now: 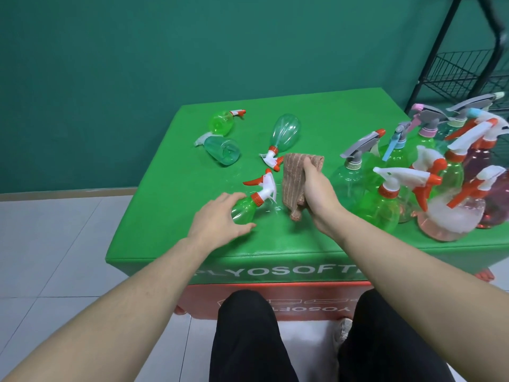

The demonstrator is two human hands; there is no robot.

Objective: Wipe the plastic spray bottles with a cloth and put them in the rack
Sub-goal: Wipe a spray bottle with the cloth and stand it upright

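Left hand (220, 219) spread over a lying green bottle (245, 209); right hand (316, 188) beside it grips the cloth (293, 175).

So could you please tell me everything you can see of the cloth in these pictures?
The cloth is brownish-pink, with fine ribbing, and looks like soft microfibre. It is bunched and folded, hanging lengthwise in the right hand, whose fingers and thumb curl round its upper part. Its lower end reaches down to the green table, though contact is unclear. It sits between the lying green bottle under the left hand and the upright bottles to the right, touching neither.
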